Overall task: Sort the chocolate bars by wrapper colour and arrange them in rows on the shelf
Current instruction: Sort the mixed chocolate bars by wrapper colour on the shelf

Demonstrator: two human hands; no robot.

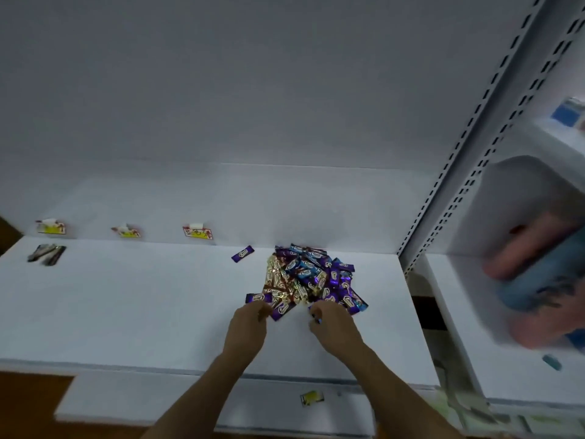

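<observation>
Both forearms reach forward over the white shelf (126,296). The left hand (247,324) pinches a purple-wrapped chocolate bar (258,298) at the pile's near edge; the right hand (332,324) curls round a small purple-wrapped piece (316,315). The mixed heap of purple, blue and gold bars (311,277) lies at twelve o'clock of the fingers, a lone purple bar (242,253) at eleven.

You're standing in a shop, at retail display shelving: a white shelf (158,296) backed by a plain panel, slotted metal uprights (468,160) for adjustable brackets, small yellow-and-red promo tags (198,232) clipped along the back, and a heap of wrapped chocolate bars (311,277) as stock.
</observation>
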